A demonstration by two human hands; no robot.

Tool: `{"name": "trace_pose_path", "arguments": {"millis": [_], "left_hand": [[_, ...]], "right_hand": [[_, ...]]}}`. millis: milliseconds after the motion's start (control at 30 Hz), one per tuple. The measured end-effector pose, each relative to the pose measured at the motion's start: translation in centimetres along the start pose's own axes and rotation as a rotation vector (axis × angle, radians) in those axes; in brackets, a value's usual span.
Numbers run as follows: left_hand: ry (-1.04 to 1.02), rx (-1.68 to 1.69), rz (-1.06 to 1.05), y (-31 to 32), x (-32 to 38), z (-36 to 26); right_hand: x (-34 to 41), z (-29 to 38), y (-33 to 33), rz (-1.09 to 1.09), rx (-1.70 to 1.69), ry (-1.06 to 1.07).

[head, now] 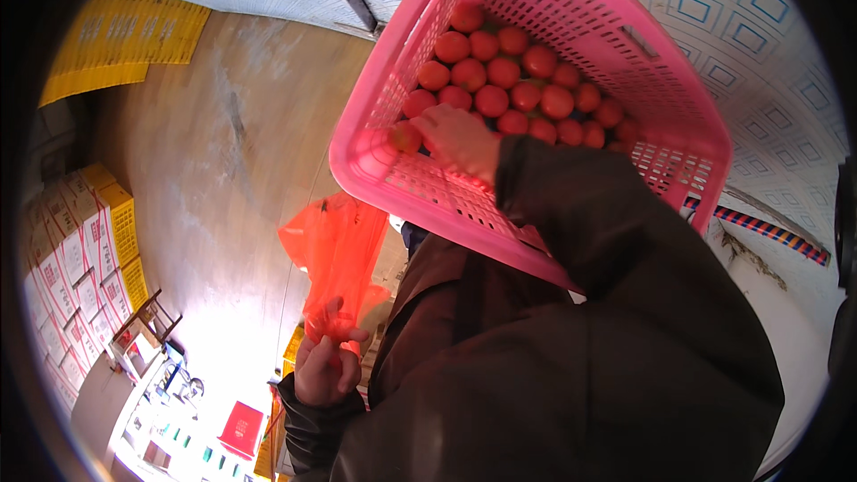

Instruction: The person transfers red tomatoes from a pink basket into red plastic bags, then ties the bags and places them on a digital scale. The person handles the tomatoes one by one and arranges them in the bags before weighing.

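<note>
Inside a pink slotted plastic basket [562, 7], several red tomatoes [492, 101] are spread toward the far side. My right hand [458, 144] reaches down into the near left part of the basket. Its fingertips touch a yellowish-red tomato [405, 138] by the left wall; the underside of the hand is hidden, so the grip cannot be made out. Lower down, outside the basket, my left hand [327, 361] pinches the edge of a thin red plastic bag [341, 241]. The bag hangs beside the basket's near left corner, and its contents cannot be seen.
A patterned wall [743, 20] runs behind and right of the basket. Stacked cartons [77, 281] and yellow crates [127, 214] stand at the left, more yellow crates [134, 27] at the upper left. A red box [242, 428] sits in glare at the lower left.
</note>
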State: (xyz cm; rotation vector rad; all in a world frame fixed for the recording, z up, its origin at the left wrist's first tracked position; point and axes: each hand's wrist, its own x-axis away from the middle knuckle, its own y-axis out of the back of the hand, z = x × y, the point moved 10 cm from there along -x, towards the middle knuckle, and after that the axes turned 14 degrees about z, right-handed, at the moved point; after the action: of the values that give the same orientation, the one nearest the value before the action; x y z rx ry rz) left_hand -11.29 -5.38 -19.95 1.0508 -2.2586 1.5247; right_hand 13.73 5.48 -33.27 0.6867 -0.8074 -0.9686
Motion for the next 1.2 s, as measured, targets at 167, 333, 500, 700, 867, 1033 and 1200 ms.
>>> {"name": "trace_pose_path", "arguments": {"millis": [167, 333, 500, 700, 867, 1033, 1200], "left_hand": [[-0.028, 0.123, -0.139, 1.6, 1.6, 1.3], [0.017, 0.178, -0.223, 2.7, 2.0, 3.1], [0.010, 0.209, -0.172, 2.7, 1.8, 3.6], [-0.036, 0.281, -0.202, 3.8, 1.7, 4.2], [-0.045, 0.355, -0.146, 4.0, 1.2, 4.4], [-0.051, 0.292, -0.057, 3.0, 0.1, 3.4], [-0.195, 0.464, 0.150, 0.2, -0.9, 1.3]], "right_hand": [[-2.9, 2.4, -4.3, -0.216, 0.434, 0.150], [-3.9, 1.3, -4.9, -0.146, 0.330, 0.253], [-0.4, -1.7, 1.8, -0.294, -0.563, 0.121], [7.6, -10.1, 4.2, -0.115, -2.055, -0.121], [10.9, -16.2, -0.3, 0.391, -0.718, -0.681], [7.4, -13.8, -5.0, 0.655, 0.116, -0.332], [6.0, -14.8, -6.0, 0.654, 0.144, -0.494]]}}
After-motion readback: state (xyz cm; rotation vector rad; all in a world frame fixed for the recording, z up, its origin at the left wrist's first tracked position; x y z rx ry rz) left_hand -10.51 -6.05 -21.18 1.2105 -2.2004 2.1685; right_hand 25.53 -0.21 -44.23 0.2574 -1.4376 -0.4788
